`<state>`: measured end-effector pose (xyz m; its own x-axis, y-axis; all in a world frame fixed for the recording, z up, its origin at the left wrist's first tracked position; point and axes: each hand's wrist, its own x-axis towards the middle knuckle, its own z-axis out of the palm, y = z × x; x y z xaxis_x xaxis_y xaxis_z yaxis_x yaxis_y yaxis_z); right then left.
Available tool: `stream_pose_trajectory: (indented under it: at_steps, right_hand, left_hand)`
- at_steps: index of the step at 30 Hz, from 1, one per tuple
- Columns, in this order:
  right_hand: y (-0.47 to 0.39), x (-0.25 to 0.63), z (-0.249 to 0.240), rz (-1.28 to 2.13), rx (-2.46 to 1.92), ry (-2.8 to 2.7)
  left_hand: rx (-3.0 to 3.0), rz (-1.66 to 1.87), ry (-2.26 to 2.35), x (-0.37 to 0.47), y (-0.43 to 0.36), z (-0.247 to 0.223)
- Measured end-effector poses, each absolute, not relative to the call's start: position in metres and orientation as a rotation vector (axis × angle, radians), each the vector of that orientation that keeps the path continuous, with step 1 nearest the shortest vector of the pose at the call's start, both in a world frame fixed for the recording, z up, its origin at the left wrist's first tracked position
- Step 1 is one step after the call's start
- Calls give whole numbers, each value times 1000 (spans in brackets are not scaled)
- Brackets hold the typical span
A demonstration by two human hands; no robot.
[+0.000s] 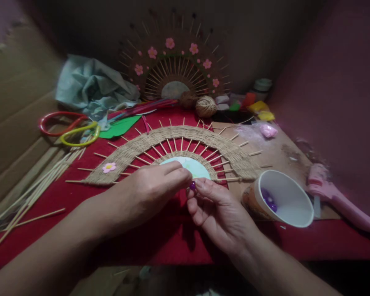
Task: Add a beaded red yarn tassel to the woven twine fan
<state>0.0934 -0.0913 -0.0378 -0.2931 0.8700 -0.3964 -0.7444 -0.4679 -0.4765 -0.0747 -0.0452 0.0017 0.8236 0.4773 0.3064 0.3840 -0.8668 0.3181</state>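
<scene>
Between the thumb and fingers of my right hand [222,209] is a small shiny purple bead [192,185]. My left hand [160,183] is closed in a pinch right beside it, fingertips close to the bead; whatever lies in that pinch is hidden. Just beyond my hands lies a half-round fan [175,131] woven of twine over thin wooden sticks. Its pale blue centre [197,165] is partly covered by my left hand. A pink flower with a yellow middle [109,167] sits on the woven band's left end. To the right, a tilted paper cup [291,205] holds several purple beads [269,201].
Scissors with red and yellow handles [80,129] and loose sticks [33,193] lie left. Behind stand a flowered fan [172,49], a twine ball [206,106] and crumpled cloth [92,84]. A pink glue gun [336,195] rests right, by a brown board [234,193].
</scene>
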Motion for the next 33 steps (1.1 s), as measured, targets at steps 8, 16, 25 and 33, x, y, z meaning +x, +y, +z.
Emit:
stream_pose_trajectory:
  at_steps: [8,16,25,33]
  right_hand:
    - [-91,93,-38,1927,-736,-235]
    - [-89,94,-39,1965,-703,-181]
    - [-86,97,-35,2015,-720,-144]
    - [-85,96,-34,2007,-724,-134]
  left_hand:
    - [2778,605,623,-72,-46,1]
    - [2781,663,657,-75,-45,-3]
    - [2747,719,744,-72,-44,-7]
    - [2796,760,665,-67,-43,-4]
